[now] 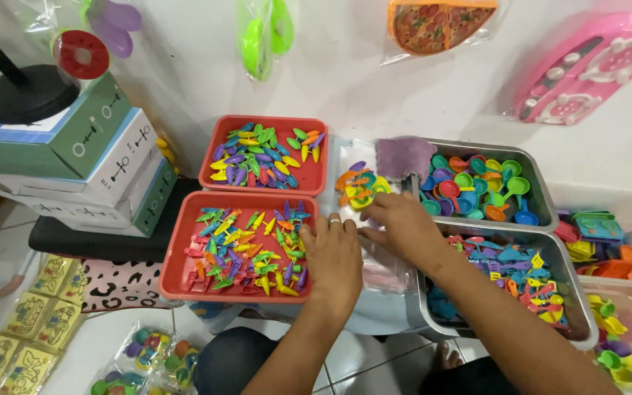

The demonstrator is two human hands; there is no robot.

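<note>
Between the red trays and the metal pans, the left hand lies palm down with fingers loosely spread, resting on a stack of clear plastic bags and gripping nothing. Just right of it, the right hand presses down on the same bags, fingers curled at a bag edge (whether it pinches the film, I cannot tell). Beyond the right hand's fingertips sits a small pile of toy pieces in mixed colours. Left of the left hand, touching its edge, is the near red tray of tiny toy cutlery; the far red tray sits behind. Right of the bags are two metal pans of toy spoons and pans.
</note>
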